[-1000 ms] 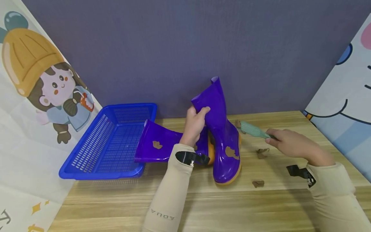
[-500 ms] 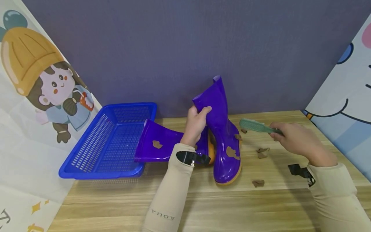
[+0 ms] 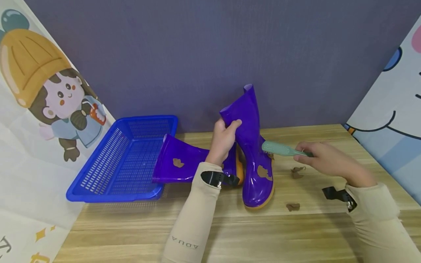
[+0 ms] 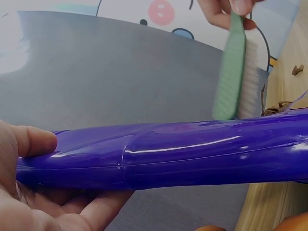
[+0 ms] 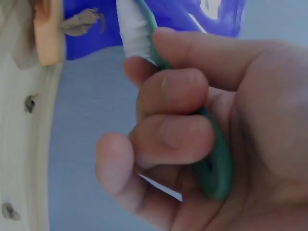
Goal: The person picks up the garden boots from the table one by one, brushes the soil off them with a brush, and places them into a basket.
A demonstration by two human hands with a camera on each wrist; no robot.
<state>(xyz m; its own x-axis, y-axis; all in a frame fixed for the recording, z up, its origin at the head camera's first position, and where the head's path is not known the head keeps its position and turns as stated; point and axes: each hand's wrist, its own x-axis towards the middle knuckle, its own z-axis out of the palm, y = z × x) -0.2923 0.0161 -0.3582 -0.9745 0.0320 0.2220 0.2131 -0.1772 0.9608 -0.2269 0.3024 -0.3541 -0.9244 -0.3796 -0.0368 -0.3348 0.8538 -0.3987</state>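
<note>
A purple rain boot point(image 3: 246, 124) with a yellow sole stands on the table, its shaft tilted. My left hand point(image 3: 223, 140) grips that shaft, thumb on the near side; the left wrist view shows its fingers point(image 4: 103, 209) beneath. In my right hand point(image 3: 329, 160) is a green brush point(image 3: 279, 148), its handle wrapped by curled fingers. The brush head is at the boot's heel side, white bristles point(image 5: 132, 33) toward the boot. Brown mud patches point(image 3: 264, 172) mark the boot, and a brown clump point(image 5: 82, 21) sits near the heel. A second purple boot point(image 3: 181, 160) lies on its side behind my left wrist.
A blue plastic basket point(image 3: 121, 199) stands at the left, next to the lying boot's shaft. Brown scraps point(image 3: 292, 207) lie on the wooden table point(image 3: 256, 237) right of the standing boot. A grey panel point(image 3: 197, 65) rises behind.
The brush first drew back right from the boot, then came in again to the heel side. A brown clump now hangs lower at the heel. My left hand keeps its hold.
</note>
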